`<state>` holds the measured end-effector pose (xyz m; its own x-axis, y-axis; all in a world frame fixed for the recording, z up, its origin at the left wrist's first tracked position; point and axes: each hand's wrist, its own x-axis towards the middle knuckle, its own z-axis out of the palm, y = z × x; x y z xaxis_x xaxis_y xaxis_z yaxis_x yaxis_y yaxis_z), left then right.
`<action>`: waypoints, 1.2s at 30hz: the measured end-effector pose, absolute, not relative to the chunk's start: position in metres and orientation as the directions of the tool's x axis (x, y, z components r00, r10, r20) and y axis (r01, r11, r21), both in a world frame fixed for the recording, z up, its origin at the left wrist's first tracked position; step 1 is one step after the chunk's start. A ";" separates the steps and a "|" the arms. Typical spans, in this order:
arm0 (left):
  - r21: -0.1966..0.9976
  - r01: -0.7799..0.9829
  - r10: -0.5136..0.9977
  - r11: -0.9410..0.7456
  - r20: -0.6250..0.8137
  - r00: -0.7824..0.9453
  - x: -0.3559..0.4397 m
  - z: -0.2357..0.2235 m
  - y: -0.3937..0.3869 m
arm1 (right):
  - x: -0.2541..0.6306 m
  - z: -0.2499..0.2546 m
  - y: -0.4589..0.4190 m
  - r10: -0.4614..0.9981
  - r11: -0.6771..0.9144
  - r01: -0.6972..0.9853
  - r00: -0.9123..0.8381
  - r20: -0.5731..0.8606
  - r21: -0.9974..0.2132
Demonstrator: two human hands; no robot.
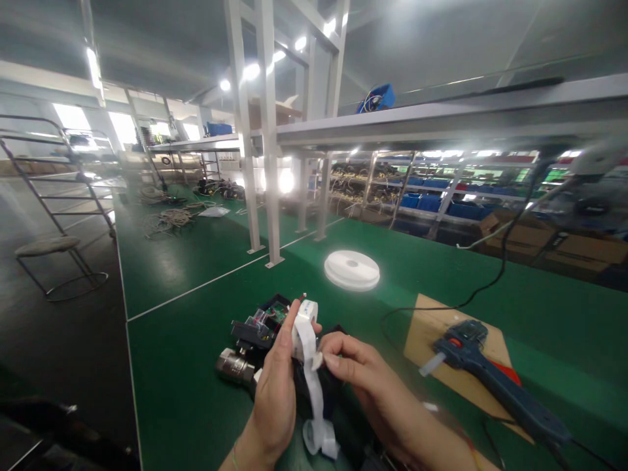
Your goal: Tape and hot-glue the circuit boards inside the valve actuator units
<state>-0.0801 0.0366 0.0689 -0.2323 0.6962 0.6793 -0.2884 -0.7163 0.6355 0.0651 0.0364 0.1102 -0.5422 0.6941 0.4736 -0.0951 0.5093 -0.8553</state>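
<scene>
My left hand [275, 396] holds a roll of white labels [307, 311] upright, with the palm along one side and fingertips showing behind it. A loose white strip [314, 391] hangs from the roll and curls at its lower end. Beside the strip, my right hand [366, 373] pinches a small off-white piece [317, 360], perhaps a label, between thumb and forefinger. Behind my left hand lies an opened black device [255, 332] with a green circuit board and wires. A metal threaded fitting [234, 366] sticks out to its left. My hands partly hide the dark parts beneath.
To the right, a blue glue gun [490, 373] rests on a cardboard piece [422, 317], its cable trailing. A white reel [352, 269] lies on the green table [181, 353]. White shelf posts [269, 163] stand behind. Bundled cables [174, 219] lie far left; a stool [49, 247] stands beside the table.
</scene>
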 end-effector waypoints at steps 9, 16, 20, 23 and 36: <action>0.686 -0.294 0.745 -0.666 0.629 -0.220 -0.079 0.074 0.027 | 0.067 0.104 0.029 0.715 0.382 -0.176 -0.566 0.411 -0.907; 0.733 -0.096 0.730 -0.673 0.638 -0.244 -0.080 0.079 0.026 | 0.060 0.107 0.019 0.756 0.418 -0.097 -0.515 0.405 -0.903; 0.728 -0.030 0.715 -0.685 0.664 -0.218 -0.080 0.081 0.027 | 0.058 0.110 0.019 0.778 0.481 0.018 -0.471 0.417 -0.877; 0.726 0.014 0.711 -0.687 0.677 -0.190 -0.081 0.080 0.026 | 0.059 0.111 0.022 0.774 0.519 0.069 -0.461 0.434 -0.852; 0.736 0.143 0.744 -0.662 0.669 0.002 -0.078 0.075 0.021 | 0.065 0.107 0.026 0.731 0.679 0.289 -0.348 0.587 -0.675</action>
<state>-0.0783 0.0207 0.0746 0.0025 0.7436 0.6686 0.1435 -0.6619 0.7357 0.0647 0.0259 0.1065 -0.3478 0.7314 0.5866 0.2892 0.6788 -0.6749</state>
